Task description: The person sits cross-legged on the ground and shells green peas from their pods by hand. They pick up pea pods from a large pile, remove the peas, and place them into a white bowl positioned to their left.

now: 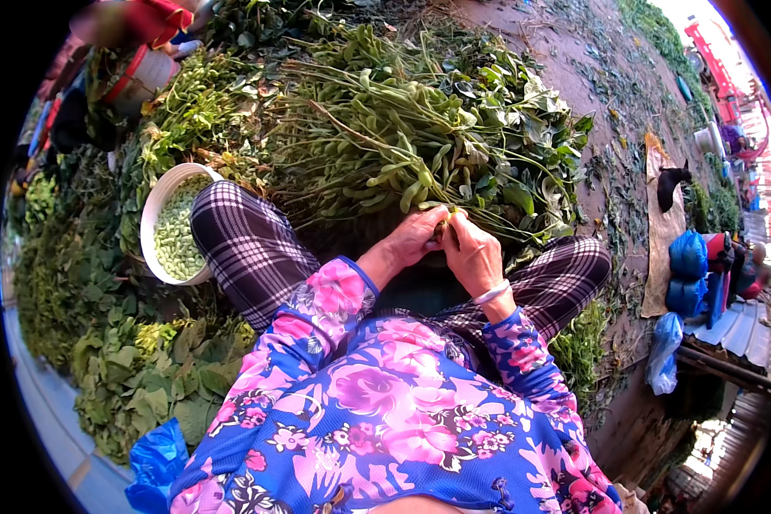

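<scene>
My left hand (413, 238) and my right hand (475, 252) meet above my lap, fingertips pinched together on a small green bean pod (448, 217), mostly covered by the fingers. A bangle circles my right wrist. Just beyond the hands lies a large heap of cut soybean plants (385, 138), with plump green pods on the stems and leaves towards the right. Beside my left knee stands a round white tub (151, 221) holding many shelled green beans (178, 225), partly hidden by the knee.
Leafy plant waste (160, 379) spreads over the ground at left. A blue plastic bag (157, 466) lies at lower left. Another person (160, 26) is at upper left by a bucket (142, 77). Far right are a dark animal (671, 186) on a sheet and blue bundles (686, 273).
</scene>
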`<state>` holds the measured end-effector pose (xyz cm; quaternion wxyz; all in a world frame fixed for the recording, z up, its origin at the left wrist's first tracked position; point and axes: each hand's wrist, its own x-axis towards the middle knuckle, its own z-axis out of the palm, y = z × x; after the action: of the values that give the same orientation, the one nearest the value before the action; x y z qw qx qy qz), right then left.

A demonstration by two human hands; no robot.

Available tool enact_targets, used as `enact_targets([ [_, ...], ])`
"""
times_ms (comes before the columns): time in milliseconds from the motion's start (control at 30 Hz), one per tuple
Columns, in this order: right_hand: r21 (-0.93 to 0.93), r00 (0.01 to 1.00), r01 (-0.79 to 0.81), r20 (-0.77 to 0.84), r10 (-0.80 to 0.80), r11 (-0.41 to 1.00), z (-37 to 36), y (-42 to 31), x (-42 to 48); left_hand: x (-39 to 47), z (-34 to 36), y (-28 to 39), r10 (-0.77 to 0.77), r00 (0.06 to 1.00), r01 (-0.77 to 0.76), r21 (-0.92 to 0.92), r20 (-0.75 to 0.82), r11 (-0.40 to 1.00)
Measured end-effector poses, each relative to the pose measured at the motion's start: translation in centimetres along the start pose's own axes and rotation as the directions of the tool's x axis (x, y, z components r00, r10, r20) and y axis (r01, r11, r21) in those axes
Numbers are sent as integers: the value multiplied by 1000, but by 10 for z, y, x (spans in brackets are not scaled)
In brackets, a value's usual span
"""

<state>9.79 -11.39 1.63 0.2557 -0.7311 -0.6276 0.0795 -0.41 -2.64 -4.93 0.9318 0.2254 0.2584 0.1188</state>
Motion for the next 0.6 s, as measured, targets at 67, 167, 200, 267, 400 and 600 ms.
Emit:
enact_targets([
  [67, -13, 997, -59, -48, 58, 998, 3, 1, -1, -4, 9, 5, -12, 998, 9, -56, -62, 998],
  [167, 104, 983, -164, -63, 171, 981, 1, 2, 0, -3, 6, 6, -13, 1000, 11, -67, -25, 998],
  [200, 172, 975, -219, -3, 223, 960, -5, 1, 2, -2, 2, 7, -11, 1000, 13, -98, 22, 995],
  [267, 297, 954, -300, 102, 283, 906, -10, 8, 4, -5, -2, 1, -24, 1000, 22, -153, -13, 988],
  [400, 620, 930, -309, 40, 364, 722, -24, 18, 22, -15, -9, 1, -100, 992, 108, -101, 80, 989],
  [600, 73, 978, -163, -115, 171, 984, -8, 38, 62, -79, 14, 43, -2, 987, 33, -185, 164, 982],
])
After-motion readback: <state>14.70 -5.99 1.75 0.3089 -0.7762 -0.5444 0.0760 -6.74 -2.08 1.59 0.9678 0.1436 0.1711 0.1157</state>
